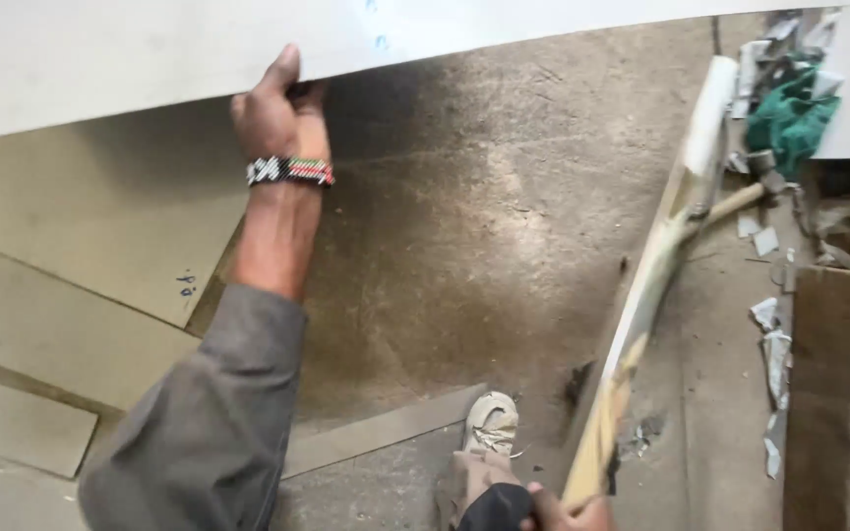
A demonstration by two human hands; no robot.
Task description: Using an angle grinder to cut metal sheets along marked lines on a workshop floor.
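My left hand [277, 113] grips the lower edge of a large white board [100, 49] that spans the top of the view; a beaded bracelet [290, 171] circles the wrist and a grey sleeve covers the forearm. My right hand [568, 511] at the bottom edge is closed around the near end of a long, narrow pale strip of wood [656, 265] that slants up to the right. My shoe [492, 423] stands on the dusty floor between the two.
Flat beige panels [61, 324] lie on the floor at left, a thin offcut [386, 428] near the shoe. A hammer [740, 197], a green cloth [789, 118] and scraps lie at upper right. A dark wooden piece [823, 393] stands at right.
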